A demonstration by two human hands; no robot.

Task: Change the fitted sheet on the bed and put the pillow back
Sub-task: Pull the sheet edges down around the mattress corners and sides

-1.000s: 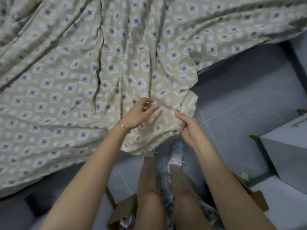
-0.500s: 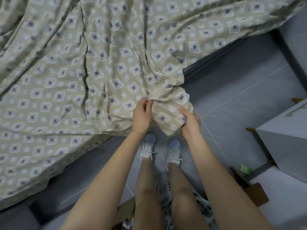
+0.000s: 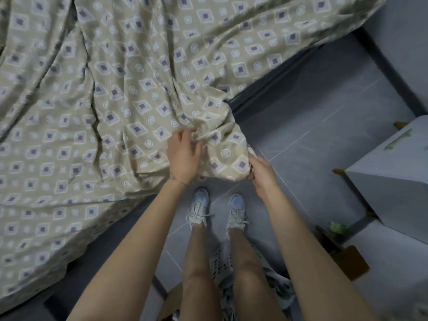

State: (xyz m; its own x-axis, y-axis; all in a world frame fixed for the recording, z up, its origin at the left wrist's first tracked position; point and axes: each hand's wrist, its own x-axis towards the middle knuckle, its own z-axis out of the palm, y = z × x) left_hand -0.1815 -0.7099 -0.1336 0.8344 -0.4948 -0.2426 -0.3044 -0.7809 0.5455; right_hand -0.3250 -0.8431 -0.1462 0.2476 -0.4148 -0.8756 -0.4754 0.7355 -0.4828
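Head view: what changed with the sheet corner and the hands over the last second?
The left hand, earlier resting on the fitted sheet, now pinches a bunched fold near its corner. The corner has been gathered up, uncovering both shoes. The right hand kept its grip on the corner's edge.

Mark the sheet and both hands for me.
sheet (image 3: 120,72): head view, patterned cloth spread over the bed.
left hand (image 3: 183,158): head view, back of the hand.
right hand (image 3: 262,176): head view, back of the hand.
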